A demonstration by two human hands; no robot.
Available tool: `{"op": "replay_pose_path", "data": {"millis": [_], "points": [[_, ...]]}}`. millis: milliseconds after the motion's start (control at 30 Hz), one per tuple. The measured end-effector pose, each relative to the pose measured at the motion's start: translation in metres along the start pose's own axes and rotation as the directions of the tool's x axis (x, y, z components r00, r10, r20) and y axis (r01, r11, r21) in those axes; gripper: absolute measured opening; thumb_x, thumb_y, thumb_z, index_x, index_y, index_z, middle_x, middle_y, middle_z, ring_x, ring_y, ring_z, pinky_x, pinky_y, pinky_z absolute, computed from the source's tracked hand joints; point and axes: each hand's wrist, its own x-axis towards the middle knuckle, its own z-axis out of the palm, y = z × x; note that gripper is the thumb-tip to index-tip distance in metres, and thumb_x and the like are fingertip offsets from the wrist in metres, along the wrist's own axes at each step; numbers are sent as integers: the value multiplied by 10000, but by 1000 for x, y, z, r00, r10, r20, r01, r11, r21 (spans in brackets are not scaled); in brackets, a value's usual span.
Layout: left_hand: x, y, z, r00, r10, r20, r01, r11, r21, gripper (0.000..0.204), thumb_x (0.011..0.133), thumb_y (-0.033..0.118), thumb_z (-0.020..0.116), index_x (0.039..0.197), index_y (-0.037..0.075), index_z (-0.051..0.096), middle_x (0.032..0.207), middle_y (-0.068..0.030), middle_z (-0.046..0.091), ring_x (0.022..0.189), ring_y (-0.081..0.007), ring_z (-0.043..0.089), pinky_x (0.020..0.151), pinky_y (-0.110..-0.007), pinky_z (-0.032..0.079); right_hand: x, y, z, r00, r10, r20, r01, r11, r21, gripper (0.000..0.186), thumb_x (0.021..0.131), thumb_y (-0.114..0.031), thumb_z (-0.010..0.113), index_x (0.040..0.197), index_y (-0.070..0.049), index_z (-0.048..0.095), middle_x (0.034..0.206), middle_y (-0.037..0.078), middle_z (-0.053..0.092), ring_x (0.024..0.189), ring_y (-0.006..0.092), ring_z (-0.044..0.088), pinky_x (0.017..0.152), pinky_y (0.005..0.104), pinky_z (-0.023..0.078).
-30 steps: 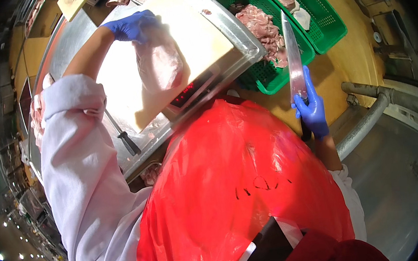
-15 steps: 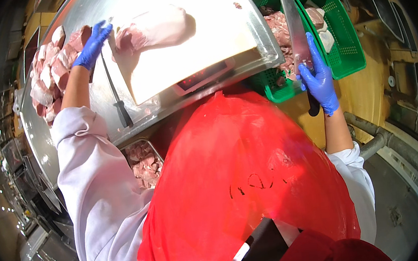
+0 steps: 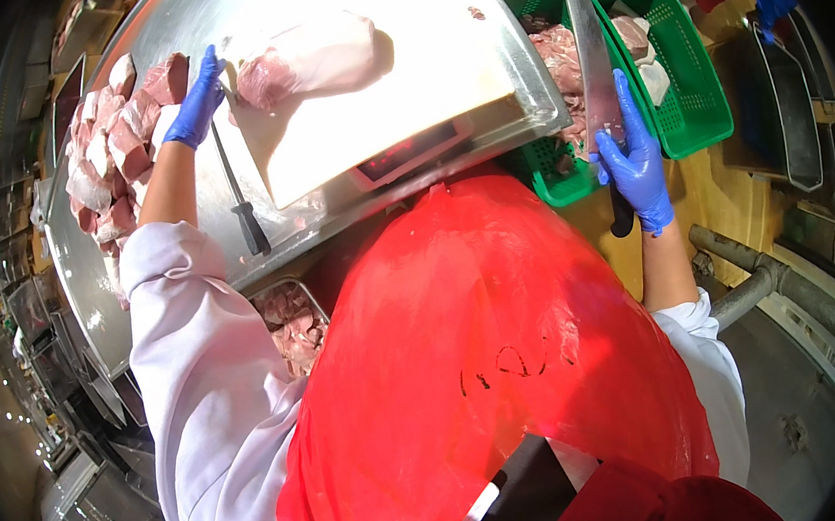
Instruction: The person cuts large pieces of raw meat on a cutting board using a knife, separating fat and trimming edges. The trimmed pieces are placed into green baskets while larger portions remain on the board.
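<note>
Since the first frame, the left hand (image 3: 197, 106) has left the meat cut (image 3: 318, 57). At two o'clock, the right hand (image 3: 638, 171) curls its fingers round the knife (image 3: 589, 53), tip toward twelve, probably keeping it clear. At ten, left fingers are nearly straight, apparently empty. At eleven, the meat cut lies nine-to-three on the board (image 3: 455, 71), red end nine.

knife blade (image 3: 590, 48): smooth metal | apron (image 3: 474, 325): glossy plastic | sleeve (image 3: 208, 356): matt cloth

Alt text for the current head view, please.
A blue-gloved right hand holds a large knife in front of a green basket of meat pieces. The blue-gloved left hand is between piled meat chunks and a pale cutting board bearing one large cut.
</note>
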Motion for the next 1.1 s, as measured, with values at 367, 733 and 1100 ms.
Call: {"op": "replay_pose_path", "data": {"millis": [367, 733, 1100], "points": [[53, -76, -75, 872, 477, 108, -452, 702, 551, 623, 1088, 420, 400, 1561, 22, 321, 1590, -144, 380, 1481, -271, 331, 1215, -408, 255, -34, -3, -5, 995, 77, -66, -76, 997, 21, 787, 964, 3, 577, 1635, -183, 210, 817, -3, 653, 604, 31, 515, 527, 210, 463], [-28, 5, 117, 915, 378, -138, -278, 842, 462, 488, 880, 363, 689, 1173, -25, 651, 990, -232, 713, 948, -299, 706, 860, -390, 543, -29, -2, 19, 991, 103, -83, -98, 993, 64, 786, 976, 40, 543, 1640, -192, 190, 870, 24, 638, 600, 62, 535, 493, 206, 445], [-118, 14, 144, 674, 718, -173, -373, 533, 759, 324, 820, 317, 745, 921, 47, 596, 871, -172, 584, 842, -372, 589, 742, -477, 494, 29, -39, 94, 983, -120, 138, 159, 936, -316, 800, 935, -22, 580, 1631, -176, 217, 785, 81, 691, 627, 138, 615, 595, 325, 518]]}}
